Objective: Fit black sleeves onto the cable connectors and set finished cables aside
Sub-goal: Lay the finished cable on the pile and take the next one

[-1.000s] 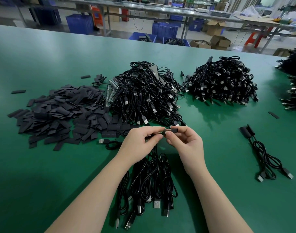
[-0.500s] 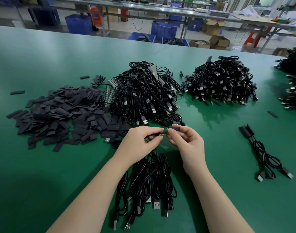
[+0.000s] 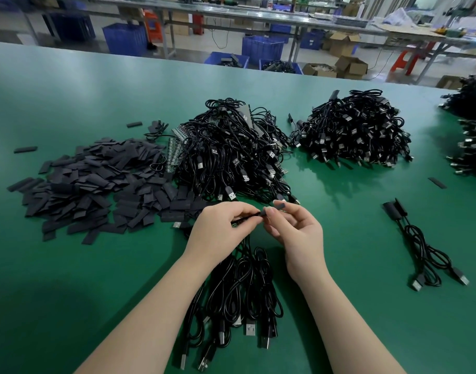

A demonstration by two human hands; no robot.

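Note:
My left hand [image 3: 218,230] pinches the connector end of a black cable [image 3: 245,220] above the green table [image 3: 69,292]. Facing it, my right hand [image 3: 296,233] pinches a short black sleeve [image 3: 279,205] at the tip of that connector. The two hands meet fingertip to fingertip. Several cables [image 3: 242,292] hang from my left hand and trail toward me, their USB plugs lying near the front. A heap of flat black sleeves [image 3: 96,184] lies to the left. Behind my hands sits a big pile of black cables [image 3: 231,152].
A second cable pile [image 3: 353,133] lies at the back right, and more piles [image 3: 471,130] sit at the right edge. Two sleeved cables [image 3: 420,247] lie apart on the right. A stray sleeve [image 3: 437,183] lies nearby. Blue crates [image 3: 262,47] and benches stand beyond the table.
Both hands have stayed joined at the connector. The sleeve in my right hand has tilted up and now stands out above my fingertips.

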